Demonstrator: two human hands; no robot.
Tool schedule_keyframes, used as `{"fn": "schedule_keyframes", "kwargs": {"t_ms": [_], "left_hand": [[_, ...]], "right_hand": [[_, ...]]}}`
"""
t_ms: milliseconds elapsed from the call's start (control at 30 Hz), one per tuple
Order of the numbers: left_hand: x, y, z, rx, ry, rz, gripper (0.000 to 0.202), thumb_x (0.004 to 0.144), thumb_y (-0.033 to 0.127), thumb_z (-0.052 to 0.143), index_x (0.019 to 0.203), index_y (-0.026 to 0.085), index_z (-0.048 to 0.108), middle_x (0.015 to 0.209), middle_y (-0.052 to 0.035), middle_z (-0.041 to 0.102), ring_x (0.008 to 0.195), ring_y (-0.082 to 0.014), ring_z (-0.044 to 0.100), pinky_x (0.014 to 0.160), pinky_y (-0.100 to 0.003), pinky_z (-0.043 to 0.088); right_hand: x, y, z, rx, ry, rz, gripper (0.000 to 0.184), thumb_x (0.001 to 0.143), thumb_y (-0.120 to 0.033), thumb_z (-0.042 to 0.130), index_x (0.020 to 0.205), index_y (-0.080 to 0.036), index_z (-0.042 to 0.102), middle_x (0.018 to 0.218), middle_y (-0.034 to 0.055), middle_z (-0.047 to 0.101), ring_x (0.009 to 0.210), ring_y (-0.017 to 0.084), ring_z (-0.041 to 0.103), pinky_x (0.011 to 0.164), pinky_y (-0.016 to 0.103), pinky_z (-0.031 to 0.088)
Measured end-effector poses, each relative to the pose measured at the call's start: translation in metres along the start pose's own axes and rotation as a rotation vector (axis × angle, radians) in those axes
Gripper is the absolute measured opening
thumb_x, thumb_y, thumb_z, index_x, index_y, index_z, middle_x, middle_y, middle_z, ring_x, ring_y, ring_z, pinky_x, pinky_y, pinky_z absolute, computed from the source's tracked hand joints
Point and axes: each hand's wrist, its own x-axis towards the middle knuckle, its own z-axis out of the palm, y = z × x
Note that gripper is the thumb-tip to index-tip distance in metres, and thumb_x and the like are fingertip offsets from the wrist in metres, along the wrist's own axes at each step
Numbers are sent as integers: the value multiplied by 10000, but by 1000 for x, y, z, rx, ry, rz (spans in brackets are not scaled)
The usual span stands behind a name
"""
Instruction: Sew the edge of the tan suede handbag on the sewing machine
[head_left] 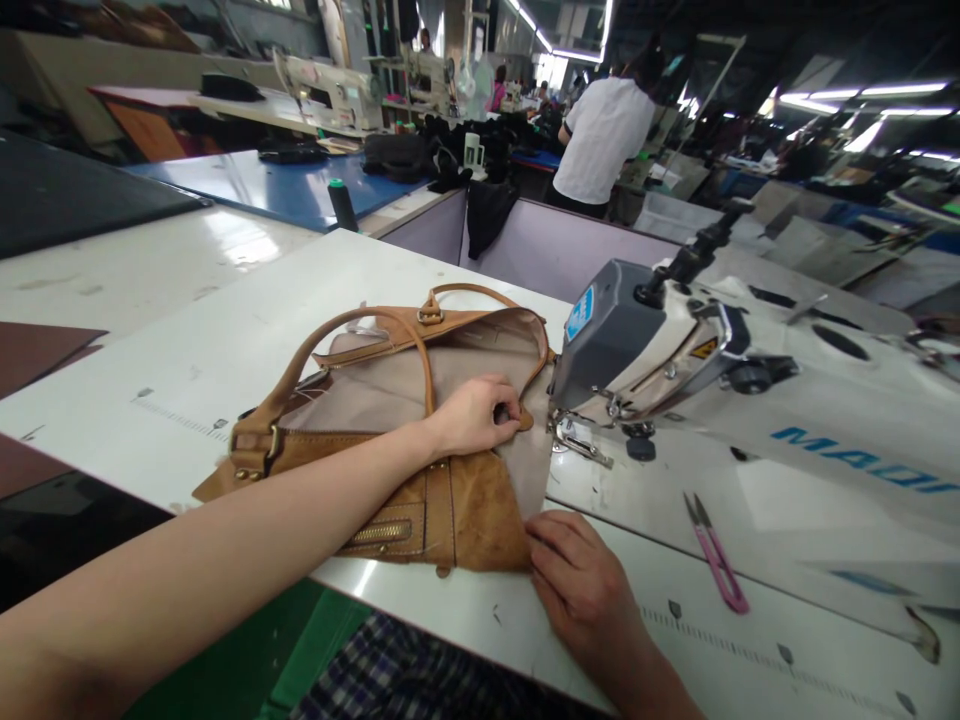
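A tan leather handbag (pixel 420 500) with a beige lining (pixel 465 365) lies on the white sewing table (pixel 187 350), its opening turned toward the sewing machine (pixel 675 340). My left hand (pixel 480 415) reaches across the bag and pinches the bag's edge near the presser foot (pixel 577 440), fingers curled closed. My right hand (pixel 581 575) lies flat on the table at the bag's lower right corner, fingertips pressing the leather edge, fingers stretched out.
Pink thread snips (pixel 716 555) lie on the table right of my right hand. A person in a white shirt (pixel 604 140) stands at the back. A black thread cone (pixel 343 203) sits beyond the table, by a blue table (pixel 277 185) and other machines (pixel 330 95).
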Motion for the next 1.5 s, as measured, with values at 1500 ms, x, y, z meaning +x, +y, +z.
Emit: {"fn": "schedule_keyframes", "kwargs": {"t_ms": [1500], "left_hand": [[-7, 8, -8, 374, -395, 411, 357, 970, 212, 358, 1239, 203, 592, 1265, -98, 559, 1176, -242, 500, 1034, -401, 348]], "right_hand": [[1, 1, -1, -194, 33, -41, 253, 863, -18, 452, 1025, -115, 620, 1005, 104, 678, 1035, 237, 618, 836, 411, 565]]}}
